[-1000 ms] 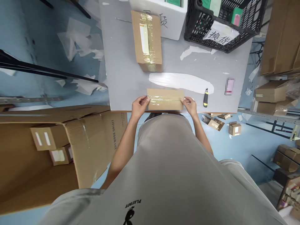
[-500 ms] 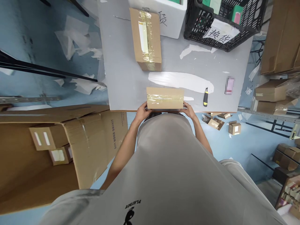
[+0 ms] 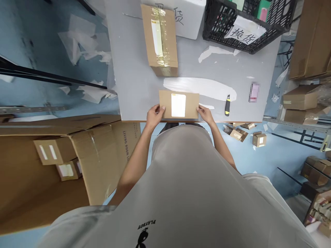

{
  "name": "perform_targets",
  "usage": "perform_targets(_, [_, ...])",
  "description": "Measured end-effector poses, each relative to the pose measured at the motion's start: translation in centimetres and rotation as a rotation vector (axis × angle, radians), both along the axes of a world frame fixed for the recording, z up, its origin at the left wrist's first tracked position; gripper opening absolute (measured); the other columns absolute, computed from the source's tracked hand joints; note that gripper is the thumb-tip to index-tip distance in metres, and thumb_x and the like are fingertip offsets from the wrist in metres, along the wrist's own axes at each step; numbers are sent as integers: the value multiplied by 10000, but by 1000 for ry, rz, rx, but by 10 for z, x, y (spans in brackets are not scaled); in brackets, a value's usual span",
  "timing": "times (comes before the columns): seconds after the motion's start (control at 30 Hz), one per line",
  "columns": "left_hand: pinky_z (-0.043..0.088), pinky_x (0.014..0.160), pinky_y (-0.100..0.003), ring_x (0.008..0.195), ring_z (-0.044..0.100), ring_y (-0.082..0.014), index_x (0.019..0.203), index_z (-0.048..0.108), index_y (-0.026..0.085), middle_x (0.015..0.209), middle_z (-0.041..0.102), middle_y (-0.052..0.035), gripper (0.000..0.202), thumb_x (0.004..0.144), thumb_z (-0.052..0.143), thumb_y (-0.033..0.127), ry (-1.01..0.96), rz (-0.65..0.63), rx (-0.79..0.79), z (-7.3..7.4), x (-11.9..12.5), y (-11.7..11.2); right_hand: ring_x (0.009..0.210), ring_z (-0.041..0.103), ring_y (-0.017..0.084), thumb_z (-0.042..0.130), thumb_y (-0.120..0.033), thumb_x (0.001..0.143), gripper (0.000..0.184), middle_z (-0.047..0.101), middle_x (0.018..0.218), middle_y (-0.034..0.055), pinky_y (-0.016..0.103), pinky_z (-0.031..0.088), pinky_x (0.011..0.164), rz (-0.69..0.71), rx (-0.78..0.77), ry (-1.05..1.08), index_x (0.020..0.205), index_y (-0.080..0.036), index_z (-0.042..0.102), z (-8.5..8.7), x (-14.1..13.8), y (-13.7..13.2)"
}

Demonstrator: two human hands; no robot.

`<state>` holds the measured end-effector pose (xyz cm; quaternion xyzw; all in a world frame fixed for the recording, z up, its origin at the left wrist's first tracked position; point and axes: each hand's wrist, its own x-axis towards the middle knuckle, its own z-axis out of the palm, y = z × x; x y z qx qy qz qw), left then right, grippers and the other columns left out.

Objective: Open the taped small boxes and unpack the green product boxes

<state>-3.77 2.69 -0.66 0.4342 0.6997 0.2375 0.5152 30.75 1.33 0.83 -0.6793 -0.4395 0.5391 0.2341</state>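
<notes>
- Your left hand (image 3: 154, 116) and right hand (image 3: 205, 113), well apart, grip opposite ends of a small cardboard box (image 3: 191, 106), thumbs uppermost.
- The box sits crosswise before you, over the near edge of the gray table (image 3: 133, 86); the end hold probably steadies it and leaves its white label (image 3: 178, 105) uncovered.
- A black-and-yellow cutter (image 3: 227, 106) lies to your right, seemingly parked within reach but out of the way.
- A taped carton (image 3: 169, 41) stands beyond, against a white container (image 3: 190, 20) (perhaps set back for working room).
- Your fingertips beneath the box are hidden, as is its underside; whether it rests or hangs, you cannot tell from here.
- The container and black crate (image 3: 219, 22) are cut off above; a pinkish item (image 3: 254, 92) is pixelated beyond recognition.
</notes>
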Motion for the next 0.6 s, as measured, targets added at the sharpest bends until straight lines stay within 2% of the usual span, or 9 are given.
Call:
perform_targets(0.1, [646,1184,-468,1248,817,-329,1287,875,144,1405,871,-198,469,1045,744,524,9,-2,-11,-2,2,0,1384,838,372,764,-894,966,821,856,1556,119,539,663,1266,-58,-19,29,1415,-218,893,-10,-5,-1])
perform_targets(0.23, [653,1188,-482,1275,835,-344,1315,893,138,1386,887,-195,492,1068,731,532,10,11,72,9,3,-7,1450,801,361,779,-916,932,872,863,1539,115,561,682,1246,-123,-74,74,1472,-237,869,-18,10,-7])
perform_targets(0.3, [658,1191,-485,1257,848,-343,1284,913,152,1321,903,-174,488,1096,698,548,-8,-11,107,18,6,-10,1477,784,365,793,-909,914,936,851,1548,165,574,678,1247,-163,-104,89,1519,-196,836,-21,24,-11])
perform_targets(0.37, [665,1193,-485,1220,857,-331,1247,930,180,1281,908,-143,419,1093,702,495,-34,-51,126,27,12,-12,1484,778,384,795,-887,907,984,830,1561,233,598,668,1251,-204,-128,48,1543,-137,805,-24,37,-13])
perform_targets(0.47, [662,1219,-493,1209,847,-311,1267,933,213,1285,882,-111,325,1013,792,359,-94,-141,175,36,24,-9,1496,760,414,788,-828,929,918,784,1604,287,641,610,1314,-256,-108,-103,1510,-118,803,-28,50,-16])
perform_targets(0.53, [644,1258,-518,1291,821,-325,1357,907,225,1355,839,-116,408,969,877,347,-123,-182,201,37,33,-6,1505,741,421,796,-761,952,836,735,1672,284,663,556,1367,-285,-66,-187,1520,-146,798,-27,52,-17])
perform_targets(0.6, [619,1293,-553,1429,761,-372,1509,835,235,1523,759,-153,668,888,1011,407,-90,-161,179,34,43,-4,1525,712,427,808,-705,965,808,686,1728,276,671,541,1381,-314,-30,-230,1566,-166,775,-24,50,-18])
